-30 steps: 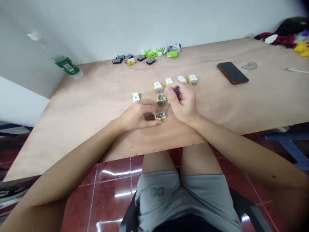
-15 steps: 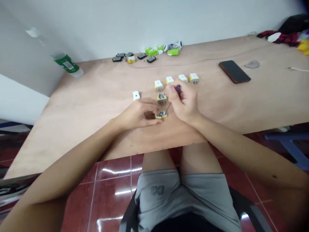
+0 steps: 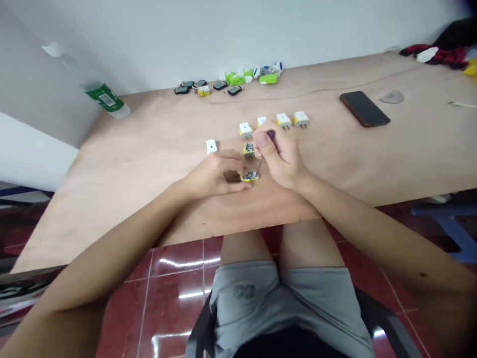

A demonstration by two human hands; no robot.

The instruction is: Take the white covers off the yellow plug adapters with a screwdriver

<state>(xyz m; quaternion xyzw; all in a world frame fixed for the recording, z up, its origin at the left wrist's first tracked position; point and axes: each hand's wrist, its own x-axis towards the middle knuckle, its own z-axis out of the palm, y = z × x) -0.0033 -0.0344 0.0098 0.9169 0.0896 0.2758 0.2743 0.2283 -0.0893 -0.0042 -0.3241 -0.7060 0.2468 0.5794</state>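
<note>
My left hand (image 3: 214, 174) rests on the wooden table (image 3: 149, 149), fingers closed round a small yellow opened plug (image 3: 249, 176) with its circuit board showing. My right hand (image 3: 281, 156) is closed round a small screwdriver (image 3: 272, 135) with a purple handle, and its thin shaft points down at that plug. Just behind lies a second opened yellow plug (image 3: 249, 148). A loose white cover (image 3: 211, 146) sits to the left of the hands.
Three closed white-and-yellow plugs (image 3: 283, 121) stand in a row behind the hands. A black phone (image 3: 364, 109) lies to the right. Green, black and white parts (image 3: 231, 82) line the wall, with a green-labelled bottle (image 3: 106, 99) at the far left. Clothes are heaped at the far right corner.
Both hands stay on the plug and screwdriver. The right hand's fingers have shifted slightly on the handle. The view has tipped down a little.
</note>
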